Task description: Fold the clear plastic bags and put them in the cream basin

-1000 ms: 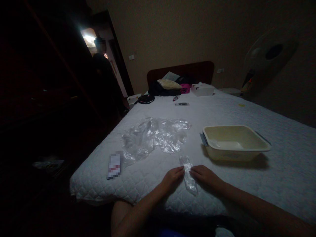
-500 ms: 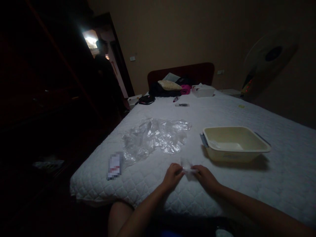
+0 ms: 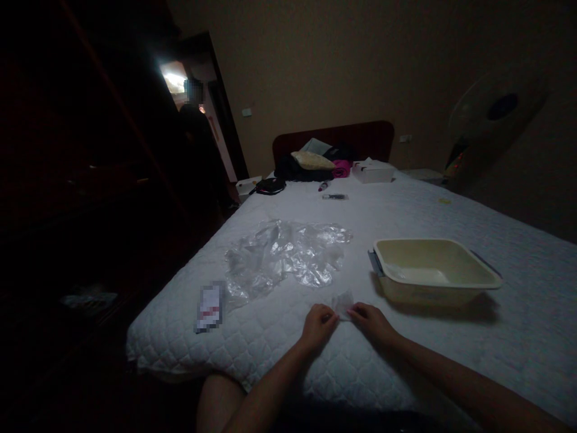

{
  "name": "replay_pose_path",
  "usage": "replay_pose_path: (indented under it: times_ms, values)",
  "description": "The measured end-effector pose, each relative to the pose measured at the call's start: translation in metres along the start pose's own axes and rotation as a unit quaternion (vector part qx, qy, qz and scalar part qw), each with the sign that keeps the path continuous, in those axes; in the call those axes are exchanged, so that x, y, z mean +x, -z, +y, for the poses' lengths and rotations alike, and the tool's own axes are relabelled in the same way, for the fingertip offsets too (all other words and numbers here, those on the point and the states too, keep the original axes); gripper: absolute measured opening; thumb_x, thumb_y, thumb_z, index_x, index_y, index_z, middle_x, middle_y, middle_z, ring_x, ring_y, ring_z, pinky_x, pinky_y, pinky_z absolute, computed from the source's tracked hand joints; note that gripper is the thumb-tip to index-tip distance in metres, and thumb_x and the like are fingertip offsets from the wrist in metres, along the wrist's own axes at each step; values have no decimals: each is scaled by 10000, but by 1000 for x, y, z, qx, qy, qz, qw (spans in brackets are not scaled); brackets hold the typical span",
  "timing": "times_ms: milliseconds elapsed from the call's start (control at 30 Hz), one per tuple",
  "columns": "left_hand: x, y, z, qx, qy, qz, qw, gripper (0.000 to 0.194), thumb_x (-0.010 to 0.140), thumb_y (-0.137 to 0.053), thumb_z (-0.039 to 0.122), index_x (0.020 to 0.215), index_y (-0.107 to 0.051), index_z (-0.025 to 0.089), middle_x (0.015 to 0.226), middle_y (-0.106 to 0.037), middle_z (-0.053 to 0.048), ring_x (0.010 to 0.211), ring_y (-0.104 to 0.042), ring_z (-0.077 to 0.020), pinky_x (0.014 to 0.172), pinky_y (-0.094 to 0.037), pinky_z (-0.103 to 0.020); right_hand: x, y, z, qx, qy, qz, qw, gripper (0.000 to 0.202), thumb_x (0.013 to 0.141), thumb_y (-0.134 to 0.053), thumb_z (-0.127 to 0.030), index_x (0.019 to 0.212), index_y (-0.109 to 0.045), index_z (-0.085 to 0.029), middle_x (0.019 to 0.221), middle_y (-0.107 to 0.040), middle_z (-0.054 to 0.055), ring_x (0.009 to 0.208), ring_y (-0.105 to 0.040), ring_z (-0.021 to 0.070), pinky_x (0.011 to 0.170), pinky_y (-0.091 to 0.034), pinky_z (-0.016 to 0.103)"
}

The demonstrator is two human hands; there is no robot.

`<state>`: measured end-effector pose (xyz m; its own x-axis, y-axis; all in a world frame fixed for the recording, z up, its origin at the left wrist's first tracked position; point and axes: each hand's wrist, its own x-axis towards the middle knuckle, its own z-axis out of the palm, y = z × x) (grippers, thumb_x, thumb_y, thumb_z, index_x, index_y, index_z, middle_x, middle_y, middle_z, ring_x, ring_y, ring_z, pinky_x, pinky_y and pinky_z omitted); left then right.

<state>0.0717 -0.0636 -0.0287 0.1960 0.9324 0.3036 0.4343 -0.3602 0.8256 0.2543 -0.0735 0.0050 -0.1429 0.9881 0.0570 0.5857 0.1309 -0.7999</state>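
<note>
Between my hands is a small clear plastic bag (image 3: pixel 344 303), pinched at both sides just above the bed. My left hand (image 3: pixel 319 323) is closed on its left edge, fingers bent together. On the other edge, my right hand (image 3: pixel 370 320) grips with thumb and fingertips. Crumpled clear plastic bags (image 3: pixel 288 252) lie spread on the quilt ahead and to the left. To the right stands a cream plastic basin (image 3: pixel 437 291) with grey handles; a bit of clear plastic seems to lie inside it.
The white quilted bed (image 3: pixel 252 343) carries a blurred-out flat item (image 3: pixel 210 308) at its left edge. Farther back are a small packaged item (image 3: pixel 335 196), a black bag (image 3: pixel 270 186), a white box (image 3: pixel 373 171) and piled clothes. A person (image 3: pixel 201 144) stands by the doorway; a fan (image 3: pixel 502 107) is at right.
The small plastic bag is now spread wider and flatter between my fingers. The whole view has shifted slightly, so the bed and basin sit a little lower.
</note>
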Motion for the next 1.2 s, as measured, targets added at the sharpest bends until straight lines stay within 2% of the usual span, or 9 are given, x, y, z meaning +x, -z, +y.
replay_pose_path:
  times_ms: [133, 267, 467, 600, 667, 800, 933, 1067, 1200]
  values:
    - [0, 1, 3, -5, -14, 4, 1000, 187, 771, -537, 296, 664, -632, 176, 803, -597, -24, 801, -536, -138, 729, -415, -247, 5, -2, 2, -20, -12, -11, 1000, 378, 785, -407, -462, 596, -544, -165, 588, -577, 14, 592, -514, 155, 543, -354, 245]
    - [0, 1, 4, 8, -4, 7, 1000, 268, 803, -471, 279, 614, -634, 183, 773, -601, -22, 781, -538, -135, 729, -413, -252, 7, -3, 4, -46, -10, -13, 999, 296, 771, -425, -404, 639, -553, -172, 623, -595, 14, 622, -534, 162, 568, -359, 249]
    - [0, -1, 7, 27, 13, 16, 999, 266, 778, -480, 239, 560, -619, 176, 740, -588, -24, 775, -534, -141, 722, -415, -253, 7, -3, 1, -77, -21, -3, 997, 159, 749, -451, -333, 738, -515, -188, 626, -577, -3, 594, -525, 148, 536, -339, 234]
    - [-2, 0, 9, 32, 29, 25, 999, 231, 761, -507, 253, 575, -610, 161, 847, -567, -48, 812, -529, -150, 716, -425, -255, 6, 0, -6, -96, -31, -2, 995, 128, 750, -465, -323, 770, -479, -197, 617, -563, -16, 584, -522, 142, 524, -328, 224]
    - [-2, 0, 10, 40, 29, 29, 998, 210, 753, -509, 244, 584, -601, 159, 862, -549, -52, 809, -522, -150, 704, -425, -253, 6, 1, -11, -117, -21, -10, 993, 116, 755, -463, -310, 754, -489, -197, 635, -577, -8, 601, -530, 144, 535, -326, 225]
    - [0, -3, 11, 94, 22, 39, 995, 226, 739, -513, 230, 523, -534, 168, 758, -505, -36, 798, -491, -160, 715, -405, -264, 4, 2, -19, -162, 10, -36, 986, 142, 784, -428, -273, 822, -544, -201, 677, -622, 8, 634, -558, 151, 571, -333, 230]
    - [4, -8, 13, 123, 66, 58, 989, 186, 729, -520, 236, 556, -489, 177, 739, -474, -31, 764, -477, -159, 697, -398, -267, 3, 0, -19, -188, 17, -39, 981, 192, 797, -406, -248, 853, -582, -194, 743, -644, 36, 691, -577, 163, 616, -356, 242]
    - [5, -11, 15, 130, 78, 61, 987, 141, 735, -519, 250, 617, -482, 183, 737, -469, -29, 787, -473, -167, 715, -392, -270, 3, 3, -17, -203, 34, -29, 978, 205, 795, -422, -231, 833, -617, -177, 814, -619, 54, 780, -563, 168, 694, -375, 252]
    - [5, -11, 15, 127, 89, 71, 985, 174, 756, -504, 291, 621, -486, 182, 746, -481, -30, 768, -477, -161, 711, -388, -270, 1, 5, -18, -216, 56, -35, 974, 215, 816, -412, -220, 828, -620, -164, 858, -570, 57, 781, -548, 150, 694, -386, 240]
